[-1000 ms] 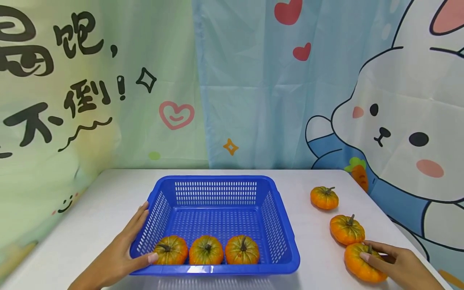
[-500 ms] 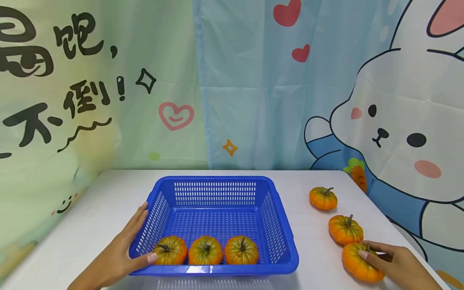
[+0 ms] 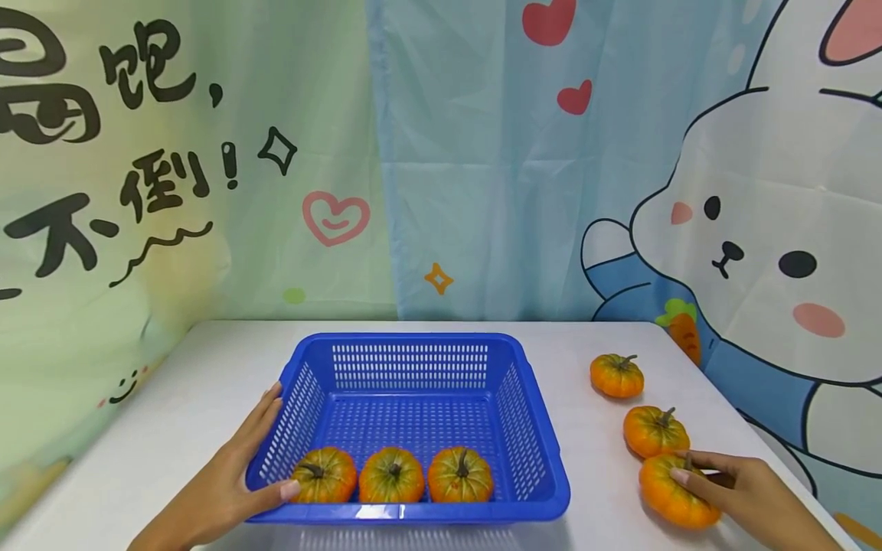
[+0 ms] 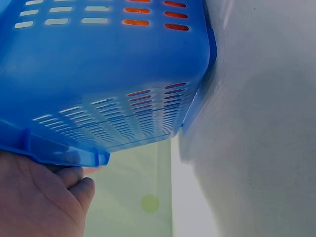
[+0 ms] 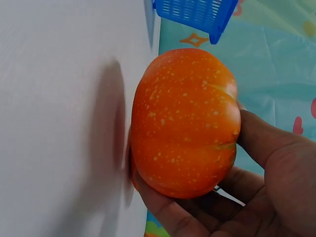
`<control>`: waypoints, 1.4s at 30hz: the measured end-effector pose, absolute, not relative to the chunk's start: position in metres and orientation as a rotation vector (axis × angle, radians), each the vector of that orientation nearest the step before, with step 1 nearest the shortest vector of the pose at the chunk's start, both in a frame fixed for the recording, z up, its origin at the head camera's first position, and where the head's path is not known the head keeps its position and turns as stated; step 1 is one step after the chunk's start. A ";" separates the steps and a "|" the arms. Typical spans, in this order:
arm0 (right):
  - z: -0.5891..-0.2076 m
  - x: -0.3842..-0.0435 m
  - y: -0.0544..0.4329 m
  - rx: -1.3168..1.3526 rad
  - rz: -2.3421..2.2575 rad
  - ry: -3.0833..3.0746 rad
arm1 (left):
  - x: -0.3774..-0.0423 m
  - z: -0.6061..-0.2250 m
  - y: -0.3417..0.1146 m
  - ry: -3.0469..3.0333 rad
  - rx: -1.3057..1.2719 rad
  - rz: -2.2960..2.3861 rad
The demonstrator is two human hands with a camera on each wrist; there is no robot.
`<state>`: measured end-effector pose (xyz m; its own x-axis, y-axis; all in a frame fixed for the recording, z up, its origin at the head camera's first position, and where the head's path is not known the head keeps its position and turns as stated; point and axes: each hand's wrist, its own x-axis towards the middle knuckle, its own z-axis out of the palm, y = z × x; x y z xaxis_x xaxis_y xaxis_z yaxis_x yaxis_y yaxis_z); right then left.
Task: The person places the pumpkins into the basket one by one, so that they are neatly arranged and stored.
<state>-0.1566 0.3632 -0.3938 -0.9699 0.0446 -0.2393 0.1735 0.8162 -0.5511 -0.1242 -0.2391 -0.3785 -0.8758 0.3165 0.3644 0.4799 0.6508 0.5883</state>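
Note:
In the head view, my right hand (image 3: 740, 490) pinches a small orange pumpkin (image 3: 678, 493) by its top, thumb in front and fingers behind the stem. The right wrist view shows this pumpkin (image 5: 185, 121) close over the white table, its shadow beside it. My left hand (image 3: 213, 486) holds a blue plastic basket (image 3: 530, 497) at its left side, thumb over the front-left rim and fingers along the outside. Inside the basket, along its front wall, sit three pumpkins: a left one (image 3: 327, 478), a middle one (image 3: 391, 476) and a right one (image 3: 460, 476).
Another pumpkin (image 3: 654, 432) stands just behind the held one, overlapped by it in the head view. A further pumpkin (image 3: 616, 375) stands farther back on the white table (image 3: 579, 459). A printed curtain (image 3: 468, 229) hangs behind the table.
My right hand has shifted slightly left and up in the head view, with the pumpkin in its grip. The left hand and the basket have stayed in place.

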 end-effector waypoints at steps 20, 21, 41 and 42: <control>-0.374 -0.169 0.321 -0.061 -0.915 2.831 | -0.124 -0.380 -0.240 -2.628 -0.669 -1.038; -0.373 -0.170 0.320 -0.078 -0.910 2.839 | -0.124 -0.380 -0.240 -2.632 -0.665 -1.040; -0.348 -0.178 0.295 -0.223 -0.990 2.865 | -0.126 -0.378 -0.239 -2.665 -0.611 -1.098; -0.347 -0.179 0.294 -0.225 -1.005 2.861 | -0.126 -0.378 -0.239 -2.673 -0.602 -1.104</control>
<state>-0.1787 0.2935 -0.3467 -0.9841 -0.1718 -0.0457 -0.1055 0.7711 -0.6279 -0.1258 -0.2387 -0.3778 -0.9001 0.2955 0.3202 0.4353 0.6409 0.6322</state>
